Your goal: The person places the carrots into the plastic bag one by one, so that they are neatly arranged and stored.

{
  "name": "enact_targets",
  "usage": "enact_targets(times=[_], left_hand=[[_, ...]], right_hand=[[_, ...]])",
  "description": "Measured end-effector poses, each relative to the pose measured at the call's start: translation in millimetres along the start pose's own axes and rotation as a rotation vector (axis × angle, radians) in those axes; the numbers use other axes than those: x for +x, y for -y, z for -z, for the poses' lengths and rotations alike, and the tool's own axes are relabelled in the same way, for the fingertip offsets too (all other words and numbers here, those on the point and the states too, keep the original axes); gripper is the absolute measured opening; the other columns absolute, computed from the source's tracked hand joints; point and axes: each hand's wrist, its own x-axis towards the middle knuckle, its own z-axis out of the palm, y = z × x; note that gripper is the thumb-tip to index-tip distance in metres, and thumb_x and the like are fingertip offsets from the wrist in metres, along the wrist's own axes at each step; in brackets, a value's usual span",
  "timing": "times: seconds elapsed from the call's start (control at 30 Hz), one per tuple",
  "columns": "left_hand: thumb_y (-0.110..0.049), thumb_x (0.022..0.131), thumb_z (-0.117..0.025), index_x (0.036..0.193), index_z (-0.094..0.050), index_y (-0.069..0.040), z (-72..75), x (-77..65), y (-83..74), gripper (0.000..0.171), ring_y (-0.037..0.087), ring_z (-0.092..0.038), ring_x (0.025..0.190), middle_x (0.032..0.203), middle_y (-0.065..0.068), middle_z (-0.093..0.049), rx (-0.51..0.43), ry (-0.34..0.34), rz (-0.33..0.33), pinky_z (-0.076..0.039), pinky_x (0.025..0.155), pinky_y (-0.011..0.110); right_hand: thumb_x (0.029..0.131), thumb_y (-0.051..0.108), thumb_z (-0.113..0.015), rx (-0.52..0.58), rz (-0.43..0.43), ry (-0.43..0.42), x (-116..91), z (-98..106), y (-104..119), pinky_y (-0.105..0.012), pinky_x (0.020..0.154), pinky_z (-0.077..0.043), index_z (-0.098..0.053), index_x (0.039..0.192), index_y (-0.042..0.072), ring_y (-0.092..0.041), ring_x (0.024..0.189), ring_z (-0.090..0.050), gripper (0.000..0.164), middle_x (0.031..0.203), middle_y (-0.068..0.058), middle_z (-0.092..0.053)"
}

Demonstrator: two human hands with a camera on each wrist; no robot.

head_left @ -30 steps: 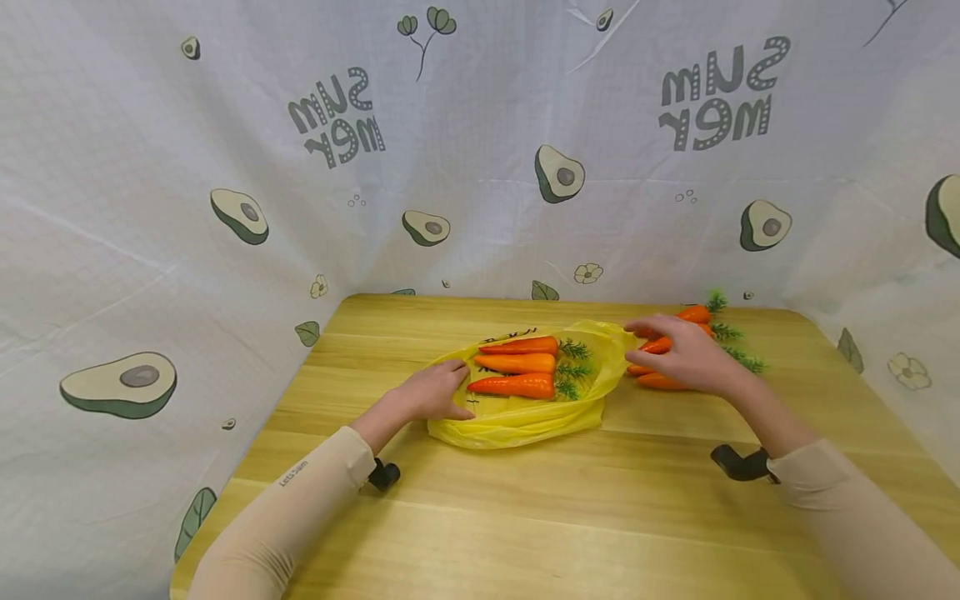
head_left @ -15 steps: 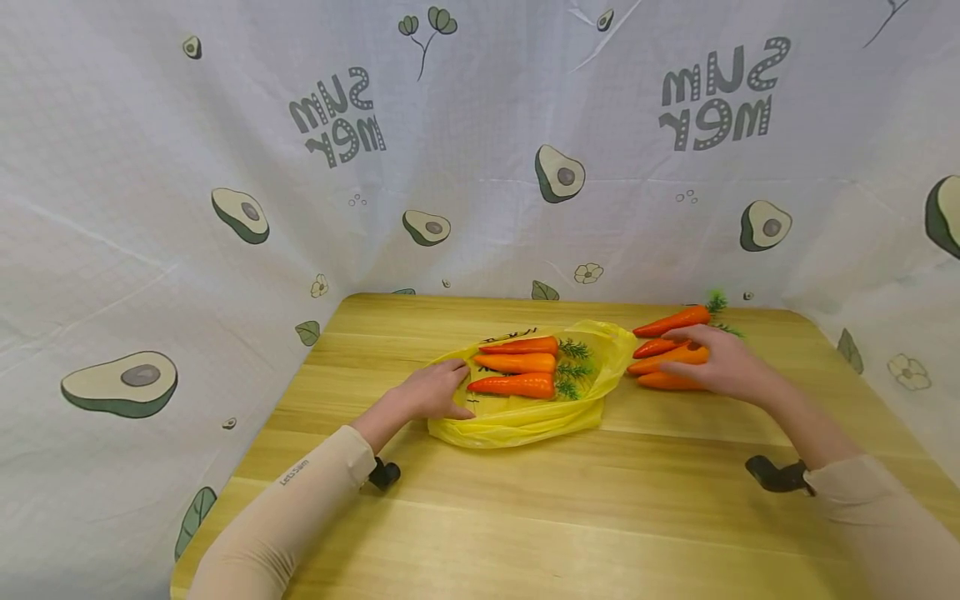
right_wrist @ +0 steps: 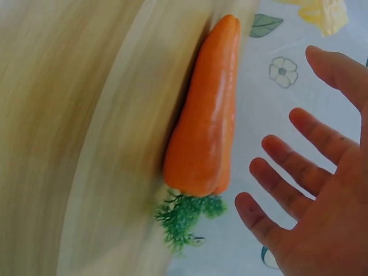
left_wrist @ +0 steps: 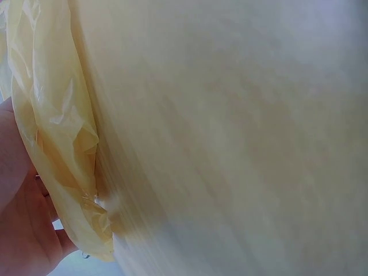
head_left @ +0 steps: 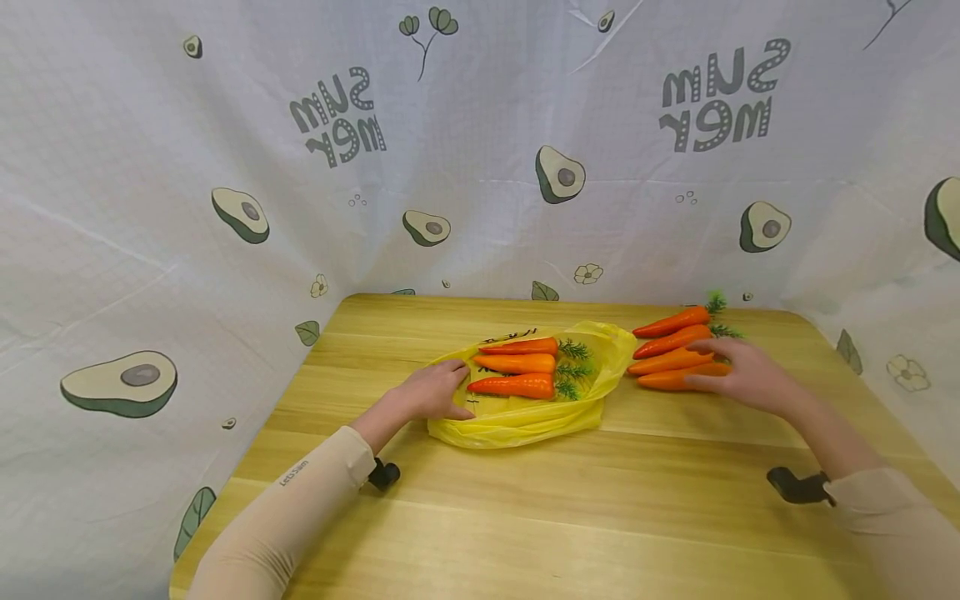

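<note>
In the head view my left hand [head_left: 435,390] rests on the left end of a yellow plastic bag [head_left: 517,427], thumb and fingers spread apart at its mouth. Three carrots lie side by side inside, the nearest carrot [head_left: 517,385] closest to the thumb. The left wrist view shows crumpled yellow plastic against the fingers. My right hand [head_left: 750,377] hovers at the leafy end of several carrots right of the bag, covering some of their green tops. The right wrist view shows an orange carrot [right_wrist: 201,121] beside the spread fingers, with no carrot between them.
Everything lies on a wooden table [head_left: 495,517]. A white curtain [head_left: 480,150] printed with avocados hangs around its back and sides. The back carrot [head_left: 672,321] of the right-hand group lies near the table's far edge.
My right hand has drawn back to the right, away from the bag's right rim and across the loose carrots, uncovering more of them. The left hand and bag hold still.
</note>
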Motion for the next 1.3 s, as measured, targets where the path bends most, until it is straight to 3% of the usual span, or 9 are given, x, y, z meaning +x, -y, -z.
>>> enact_targets(times=[0.4,0.6,1.3], left_hand=[[-0.064,0.088,-0.067,0.155,-0.040,-0.007,4.4,-1.3,-0.7,0.092,0.030,-0.041,0.145,0.161,0.011,-0.036,-0.013,0.001,0.006,-0.039,0.116,0.047],[-0.064,0.088,-0.067,0.155,-0.040,-0.007,4.4,-0.8,-0.5,0.092,0.030,-0.040,0.145,0.161,0.010,-0.036,-0.012,0.000,0.010,-0.038,0.116,0.046],[-0.065,0.086,-0.068,0.155,-0.040,-0.007,-0.6,-1.0,-1.1,0.094,0.031,-0.044,0.143,0.161,0.011,-0.036,-0.012,-0.005,0.003,-0.041,0.114,0.046]], right_hand=[[0.089,0.033,-0.077,-0.054,0.040,-0.040,-7,1,-18,-0.069,0.095,-0.042,-0.060,0.131,-0.006,-0.053,0.117,-0.052,0.060,0.131,-0.037,-0.055],[0.090,0.033,-0.076,-0.109,0.016,-0.026,-7,-1,-26,-0.071,0.096,-0.040,-0.059,0.131,-0.009,-0.057,0.117,-0.050,0.061,0.131,-0.039,-0.053],[0.087,0.014,-0.075,-0.215,0.025,-0.001,-1,-12,-45,-0.073,0.097,-0.039,-0.066,0.121,-0.008,-0.061,0.110,-0.050,0.042,0.123,-0.040,-0.054]])
